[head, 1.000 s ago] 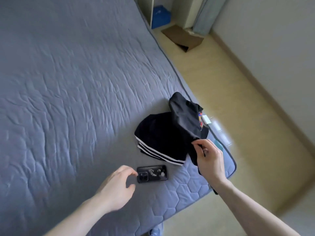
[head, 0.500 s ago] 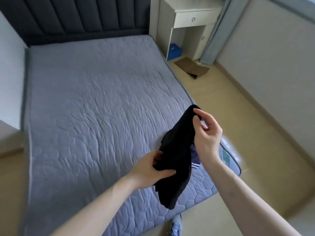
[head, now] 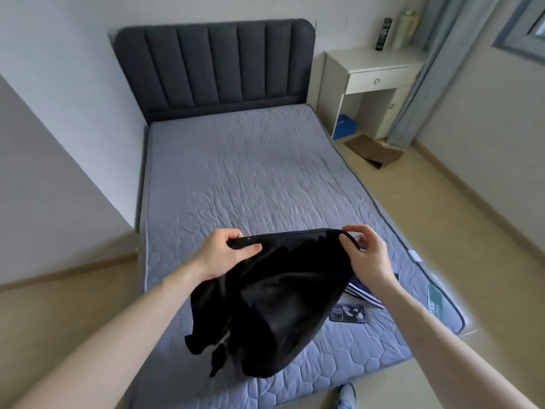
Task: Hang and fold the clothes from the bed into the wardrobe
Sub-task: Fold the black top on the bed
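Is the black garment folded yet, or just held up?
Held up, unfolded: the left hand and right hand pinch the black garment by its top edge; the rest hangs bunched.

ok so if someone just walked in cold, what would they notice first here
First, the black garment held up over the foot of the bed, its top edge stretched between the left hand and the right hand. Next, the dark phone lying on the mattress beside a striped garment, both partly hidden behind the black one. Farther back stands a dark padded headboard.
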{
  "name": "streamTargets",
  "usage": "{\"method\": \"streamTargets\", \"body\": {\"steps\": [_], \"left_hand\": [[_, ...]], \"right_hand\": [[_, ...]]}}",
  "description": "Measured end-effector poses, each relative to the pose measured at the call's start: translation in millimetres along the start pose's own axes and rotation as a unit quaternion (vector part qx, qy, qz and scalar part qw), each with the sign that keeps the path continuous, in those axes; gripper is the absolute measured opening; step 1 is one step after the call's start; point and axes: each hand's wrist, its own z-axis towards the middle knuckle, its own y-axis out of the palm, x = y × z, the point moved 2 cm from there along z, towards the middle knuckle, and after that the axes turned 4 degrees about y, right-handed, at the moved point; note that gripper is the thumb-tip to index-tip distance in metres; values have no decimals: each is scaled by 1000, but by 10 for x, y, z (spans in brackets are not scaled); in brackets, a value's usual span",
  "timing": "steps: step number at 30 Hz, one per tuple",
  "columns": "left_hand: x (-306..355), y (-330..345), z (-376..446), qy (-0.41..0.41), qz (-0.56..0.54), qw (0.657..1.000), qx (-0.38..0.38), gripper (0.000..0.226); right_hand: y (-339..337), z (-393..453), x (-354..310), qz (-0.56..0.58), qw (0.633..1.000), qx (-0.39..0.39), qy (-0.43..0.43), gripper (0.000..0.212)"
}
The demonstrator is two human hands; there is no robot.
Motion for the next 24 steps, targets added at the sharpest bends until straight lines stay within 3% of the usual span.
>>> {"method": "streamTargets", "body": {"steps": [3, 6, 8, 12, 15, 17, 20, 24], "left_hand": [[-117, -386, -59, 23, 92, 995, 24, 56], [-145, -579, -102, 52, 175, 982, 42, 55], [-124, -650, -99, 70, 223, 971, 48, 58], [-164, -765, -64, 41, 349, 934, -60, 67], [-381, -847, -74, -3, 422, 898, -124, 37], [-511, -883, -110, -39, 333, 936, -111, 23], [-421, -884, -125, -38, 124, 991, -29, 26], [189, -908, -92, 55, -13, 997, 60, 20]], "right_hand": [[-46, -47, 46, -74, 995, -66, -20, 30], [-12, -113, 50, -184, 972, -135, -60, 19], [15, -150, 25, -229, 958, -157, -77, 22], [-15, -122, -68, -255, 947, -168, -100, 17], [-79, -61, -117, -259, 949, -143, -110, 13], [-121, -27, -110, -248, 955, -120, -105, 14], [-196, 7, -31, -243, 961, -95, -88, 19], [-304, 7, 156, -254, 963, -74, -48, 25]]}}
